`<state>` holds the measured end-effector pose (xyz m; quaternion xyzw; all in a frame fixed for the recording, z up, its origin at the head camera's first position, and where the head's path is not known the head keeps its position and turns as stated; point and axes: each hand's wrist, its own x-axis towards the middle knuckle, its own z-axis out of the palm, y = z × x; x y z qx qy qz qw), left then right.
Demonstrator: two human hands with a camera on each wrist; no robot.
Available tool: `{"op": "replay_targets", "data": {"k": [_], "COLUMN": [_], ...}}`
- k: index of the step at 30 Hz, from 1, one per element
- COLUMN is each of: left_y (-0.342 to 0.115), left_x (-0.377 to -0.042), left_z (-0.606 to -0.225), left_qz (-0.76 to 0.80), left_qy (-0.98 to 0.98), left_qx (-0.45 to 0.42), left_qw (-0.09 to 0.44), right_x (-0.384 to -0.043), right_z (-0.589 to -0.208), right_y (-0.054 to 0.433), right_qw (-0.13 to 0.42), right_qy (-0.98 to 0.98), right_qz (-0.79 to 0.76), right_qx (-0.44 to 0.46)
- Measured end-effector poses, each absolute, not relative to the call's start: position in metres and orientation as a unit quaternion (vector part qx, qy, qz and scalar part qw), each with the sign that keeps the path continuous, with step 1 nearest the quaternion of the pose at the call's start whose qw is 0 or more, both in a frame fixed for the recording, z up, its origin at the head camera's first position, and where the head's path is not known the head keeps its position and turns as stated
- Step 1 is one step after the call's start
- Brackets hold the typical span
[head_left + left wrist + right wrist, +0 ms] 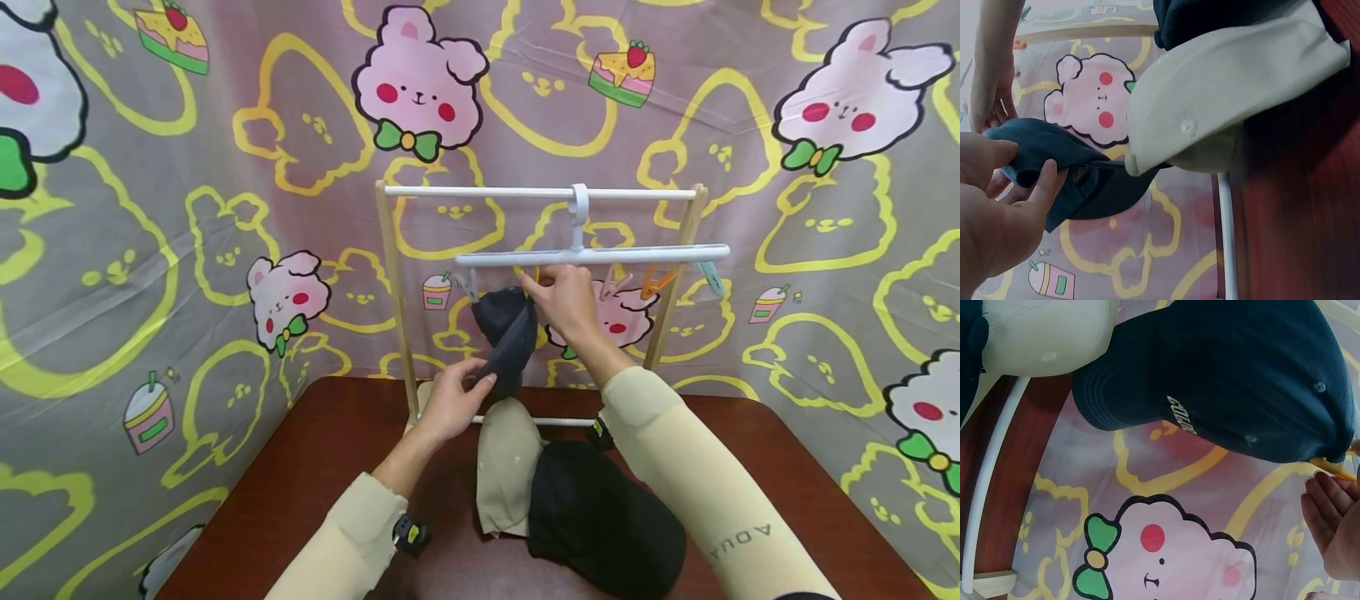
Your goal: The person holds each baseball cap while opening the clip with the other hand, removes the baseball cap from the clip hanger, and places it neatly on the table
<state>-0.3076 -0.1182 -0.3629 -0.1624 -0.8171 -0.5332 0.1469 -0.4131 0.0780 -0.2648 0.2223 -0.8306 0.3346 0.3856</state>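
Note:
A dark navy cap hangs below a white clip hanger, with lettering on its front in the right wrist view. My left hand pinches the cap's lower edge between thumb and fingers. Up under the hanger bar, my right hand pinches a yellow clip at the cap's edge. A pale grey clip hangs by the cap's other upper corner. Below, a beige cap lies on the table, partly overlapped by a black cap.
The hanger hooks over the white top rod of a wood-sided rack standing on the brown table. Pink, orange and teal clips dangle from the hanger's right half. A patterned curtain surrounds the table.

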Motion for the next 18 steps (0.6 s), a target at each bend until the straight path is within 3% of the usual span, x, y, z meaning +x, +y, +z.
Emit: {"op": "replay_targets", "data": {"k": [6, 18], "left_y": [-0.125, -0.135], "left_x": [-0.312, -0.325], "left_z": [-0.360, -0.363], "left_qz": [-0.538, -0.560], "left_qy": [-0.810, -0.788], "left_qx": [-0.131, -0.074], "left_qw": [0.195, 0.243], "right_x": [-0.414, -0.414], "right_z": [-0.265, -0.267], "right_y": [0.080, 0.085], "right_qw": [0.418, 0.416], "right_qy": [-0.814, -0.812], "right_qz": [0.328, 0.330], "right_qx": [0.236, 0.243]}}
